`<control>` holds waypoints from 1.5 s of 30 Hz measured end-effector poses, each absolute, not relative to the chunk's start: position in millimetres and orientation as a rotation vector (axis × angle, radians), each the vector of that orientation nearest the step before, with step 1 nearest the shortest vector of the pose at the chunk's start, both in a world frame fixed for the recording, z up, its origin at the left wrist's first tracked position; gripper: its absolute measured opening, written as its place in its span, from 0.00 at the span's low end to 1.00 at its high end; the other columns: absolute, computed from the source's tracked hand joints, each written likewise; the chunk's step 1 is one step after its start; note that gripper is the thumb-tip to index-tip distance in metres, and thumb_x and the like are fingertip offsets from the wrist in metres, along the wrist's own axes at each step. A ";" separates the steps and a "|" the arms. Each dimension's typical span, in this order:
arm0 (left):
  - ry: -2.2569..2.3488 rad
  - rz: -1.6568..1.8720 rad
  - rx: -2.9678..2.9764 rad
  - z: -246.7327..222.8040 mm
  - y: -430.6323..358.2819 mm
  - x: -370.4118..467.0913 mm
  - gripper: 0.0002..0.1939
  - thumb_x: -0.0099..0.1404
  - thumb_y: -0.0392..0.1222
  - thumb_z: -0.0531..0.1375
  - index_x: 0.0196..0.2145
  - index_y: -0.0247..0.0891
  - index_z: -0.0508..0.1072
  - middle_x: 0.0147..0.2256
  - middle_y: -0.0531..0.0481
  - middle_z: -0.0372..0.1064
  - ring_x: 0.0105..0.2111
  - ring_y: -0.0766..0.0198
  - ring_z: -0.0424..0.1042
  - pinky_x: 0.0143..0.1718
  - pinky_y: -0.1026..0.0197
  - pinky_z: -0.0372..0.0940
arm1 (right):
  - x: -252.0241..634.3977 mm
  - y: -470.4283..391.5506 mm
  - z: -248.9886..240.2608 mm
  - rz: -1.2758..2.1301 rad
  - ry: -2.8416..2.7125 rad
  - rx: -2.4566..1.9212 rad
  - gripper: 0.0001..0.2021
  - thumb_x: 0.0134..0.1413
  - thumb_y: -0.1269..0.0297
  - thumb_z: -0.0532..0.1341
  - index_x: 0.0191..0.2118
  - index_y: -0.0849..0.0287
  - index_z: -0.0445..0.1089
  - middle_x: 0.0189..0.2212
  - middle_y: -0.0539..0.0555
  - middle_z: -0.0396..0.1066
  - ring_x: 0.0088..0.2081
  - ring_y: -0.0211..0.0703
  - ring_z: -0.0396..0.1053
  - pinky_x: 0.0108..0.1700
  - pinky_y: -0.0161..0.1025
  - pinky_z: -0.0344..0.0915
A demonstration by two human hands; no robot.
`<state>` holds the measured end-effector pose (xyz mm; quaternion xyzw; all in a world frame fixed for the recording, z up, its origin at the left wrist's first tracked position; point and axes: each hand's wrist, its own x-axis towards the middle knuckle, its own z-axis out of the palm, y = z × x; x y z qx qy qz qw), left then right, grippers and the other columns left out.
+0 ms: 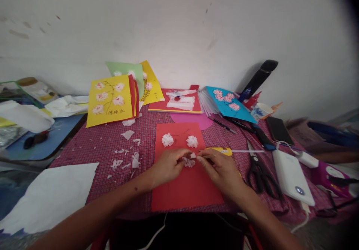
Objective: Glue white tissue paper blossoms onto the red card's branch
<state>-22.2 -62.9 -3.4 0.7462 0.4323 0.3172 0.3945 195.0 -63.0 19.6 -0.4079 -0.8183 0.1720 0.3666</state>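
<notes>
A red sheet of card lies in front of me, with two white crumpled-paper flowers near its top, one on the left and one on the right. Lower down, a third paper flower sits between my hands. My left hand is closed in a pinch at a small piece of white tissue paper above that flower. From the right side, my right hand is closed around what looks like a thin stick, its fingertips near the same tissue piece. The fingers partly hide the third flower.
Torn paper scraps litter the cloth at left. A yellow tube, black scissors and a white power bank lie to the right. Behind stand a yellow flower card, a blue flower card and a paper cup.
</notes>
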 end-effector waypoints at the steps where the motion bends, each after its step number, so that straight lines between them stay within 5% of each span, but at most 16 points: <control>1: 1.096 0.805 1.895 -3.3 -62.9 -22.3 0.15 0.68 0.33 0.55 0.48 0.42 0.76 0.43 0.48 0.78 0.42 0.60 0.76 0.46 0.59 0.66 | 195.2 -63.0 18.9 0.437 -2.107 -1.046 0.06 0.67 0.64 0.60 0.40 0.54 0.75 0.35 0.55 0.81 0.36 0.47 0.79 0.39 0.42 0.74; 27: 1.211 0.850 1.986 -12.2 -62.5 -27.9 0.16 0.67 0.31 0.57 0.50 0.41 0.76 0.47 0.46 0.76 0.47 0.57 0.73 0.50 0.55 0.65 | 192.0 -77.3 28.1 0.345 -2.484 -0.936 0.10 0.67 0.71 0.57 0.49 0.57 0.73 0.44 0.59 0.77 0.41 0.49 0.76 0.42 0.44 0.73; 32: 1.239 0.866 2.053 -13.5 -63.3 -29.9 0.14 0.66 0.31 0.56 0.47 0.38 0.75 0.44 0.45 0.74 0.45 0.57 0.71 0.49 0.55 0.65 | 189.3 -80.9 29.1 0.315 -2.570 -0.919 0.12 0.66 0.72 0.56 0.51 0.58 0.73 0.41 0.59 0.77 0.37 0.48 0.76 0.35 0.40 0.71; 38: 1.262 0.809 2.090 -12.6 -65.3 -29.0 0.12 0.65 0.31 0.57 0.45 0.38 0.74 0.43 0.46 0.72 0.44 0.58 0.71 0.47 0.56 0.66 | 192.9 -79.4 24.5 0.371 -2.468 -0.927 0.10 0.68 0.70 0.58 0.50 0.57 0.72 0.43 0.58 0.77 0.41 0.47 0.77 0.44 0.44 0.72; 45: 1.269 0.795 2.129 -13.6 -66.8 -27.7 0.09 0.66 0.33 0.59 0.44 0.38 0.74 0.44 0.46 0.73 0.46 0.57 0.71 0.51 0.55 0.65 | 197.2 -85.5 16.2 0.387 -2.392 -0.895 0.10 0.68 0.73 0.57 0.51 0.57 0.71 0.40 0.57 0.78 0.38 0.45 0.77 0.40 0.40 0.72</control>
